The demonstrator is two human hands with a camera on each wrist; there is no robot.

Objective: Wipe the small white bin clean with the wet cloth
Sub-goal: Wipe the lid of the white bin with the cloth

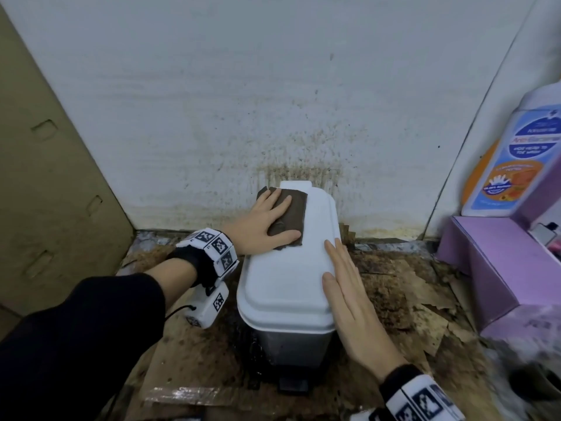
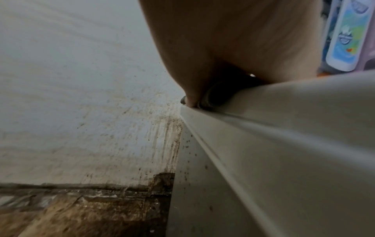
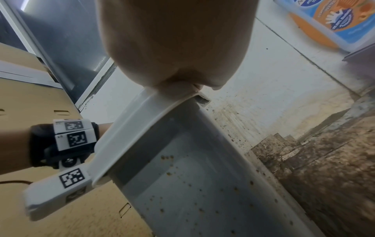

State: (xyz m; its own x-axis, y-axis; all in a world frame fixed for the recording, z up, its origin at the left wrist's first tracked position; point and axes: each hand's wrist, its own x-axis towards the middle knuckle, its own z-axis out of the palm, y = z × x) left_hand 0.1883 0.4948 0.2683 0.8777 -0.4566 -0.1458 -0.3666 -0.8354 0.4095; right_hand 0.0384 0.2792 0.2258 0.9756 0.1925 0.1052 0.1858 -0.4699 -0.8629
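The left hand (image 1: 261, 218), fingers spread flat, is pressing the brown wet cloth (image 1: 288, 218) on the small white bin's lid (image 1: 282, 284); the right hand (image 1: 352, 302), fingers straight together, is steadying the lid's edge. Firm overlapping strokes toward the wrist should serve best, then the speckled bin sides (image 3: 182, 192) below both hands.
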